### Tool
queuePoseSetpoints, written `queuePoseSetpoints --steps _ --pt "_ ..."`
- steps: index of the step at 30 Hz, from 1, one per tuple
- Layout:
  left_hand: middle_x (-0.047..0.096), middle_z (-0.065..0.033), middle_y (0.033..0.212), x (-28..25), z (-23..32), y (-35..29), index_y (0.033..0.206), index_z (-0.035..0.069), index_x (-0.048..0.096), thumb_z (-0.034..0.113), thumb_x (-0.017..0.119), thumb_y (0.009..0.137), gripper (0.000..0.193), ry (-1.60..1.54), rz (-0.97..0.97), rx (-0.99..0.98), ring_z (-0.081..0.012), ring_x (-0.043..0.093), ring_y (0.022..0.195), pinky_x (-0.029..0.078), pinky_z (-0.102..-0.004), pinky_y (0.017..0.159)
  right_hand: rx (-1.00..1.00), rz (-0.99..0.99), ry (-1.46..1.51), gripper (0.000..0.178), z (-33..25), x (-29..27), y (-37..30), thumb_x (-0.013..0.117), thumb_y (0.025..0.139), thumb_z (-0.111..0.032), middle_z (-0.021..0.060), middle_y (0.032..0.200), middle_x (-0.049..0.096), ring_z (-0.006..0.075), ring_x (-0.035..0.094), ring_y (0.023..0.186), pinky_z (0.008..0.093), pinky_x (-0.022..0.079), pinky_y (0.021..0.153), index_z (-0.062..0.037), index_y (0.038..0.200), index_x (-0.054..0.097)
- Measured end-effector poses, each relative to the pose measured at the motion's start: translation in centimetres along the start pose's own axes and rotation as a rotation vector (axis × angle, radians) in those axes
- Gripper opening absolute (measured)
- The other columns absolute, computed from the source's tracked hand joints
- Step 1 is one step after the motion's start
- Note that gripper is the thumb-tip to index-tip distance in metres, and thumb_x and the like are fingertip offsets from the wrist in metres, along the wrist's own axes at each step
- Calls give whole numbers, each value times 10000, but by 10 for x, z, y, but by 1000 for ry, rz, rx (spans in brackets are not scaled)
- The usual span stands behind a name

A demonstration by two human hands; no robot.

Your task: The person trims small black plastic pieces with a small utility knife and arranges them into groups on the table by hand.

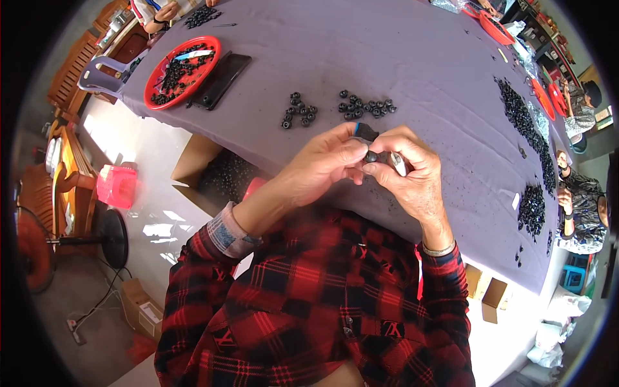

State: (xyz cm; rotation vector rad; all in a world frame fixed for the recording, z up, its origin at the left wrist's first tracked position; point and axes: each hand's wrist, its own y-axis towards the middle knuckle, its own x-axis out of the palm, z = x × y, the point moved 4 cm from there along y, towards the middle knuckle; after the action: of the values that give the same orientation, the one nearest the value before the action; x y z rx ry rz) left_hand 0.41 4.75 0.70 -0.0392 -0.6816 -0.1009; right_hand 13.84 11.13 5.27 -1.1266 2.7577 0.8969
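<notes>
Above the counter's [419,58] near edge, the left hand [325,161] and right hand [406,171] meet, fingertips pinching one small black ring [371,156] between them. Beyond lie two clusters of black rings [335,108]; a red tray [182,72] sits at the far-left corner.

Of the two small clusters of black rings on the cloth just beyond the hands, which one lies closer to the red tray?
The left cluster. It sits on the red tray's side, next to the black phone; the right cluster is strung out sideways above the hands.
</notes>
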Motion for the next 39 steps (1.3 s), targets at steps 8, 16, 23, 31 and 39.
queuePoseSetpoints --steps 8,16,23,31,39 --pt "555 4 898 1 -7 -5 1169 105 454 125 595 931 277 -50 -39 29 -108 560 823 472 -281 724 46 14 24 246 -2 4 -7 754 700 52 28 896 598 116 543 791 252 440 666 -29 913 662" --pt "566 -5 885 -1 -15 -6 1167 80 449 113 620 913 308 -133 -42 10 -119 577 830 471 -283 741 67 9 -163 209 -9 7 -10 779 690 28 29 835 578 119 554 751 261 464 646 -21 854 660" --pt "566 -17 863 -2 -14 -6 1200 103 429 112 626 908 353 -122 -58 -25 -152 588 820 476 -298 725 292 -72 253 145 2 5 -10 757 753 4 38 817 585 121 595 729 264 478 645 -5 867 667" --pt "574 -51 883 2 -8 -4 1196 97 435 97 621 903 347 -133 -81 -19 -166 580 832 467 -304 729 197 -46 -206 309 -8 -10 -3 651 890 -293 44 829 563 136 560 773 278 450 684 1 986 652" --pt "586 -82 946 1 6 -8 1208 97 436 96 602 911 340 -114 -92 127 -154 567 883 465 -294 755 -27 -72 -478 275 -21 3 -16 698 842 -253 93 795 609 211 585 656 317 476 591 -33 1001 657"
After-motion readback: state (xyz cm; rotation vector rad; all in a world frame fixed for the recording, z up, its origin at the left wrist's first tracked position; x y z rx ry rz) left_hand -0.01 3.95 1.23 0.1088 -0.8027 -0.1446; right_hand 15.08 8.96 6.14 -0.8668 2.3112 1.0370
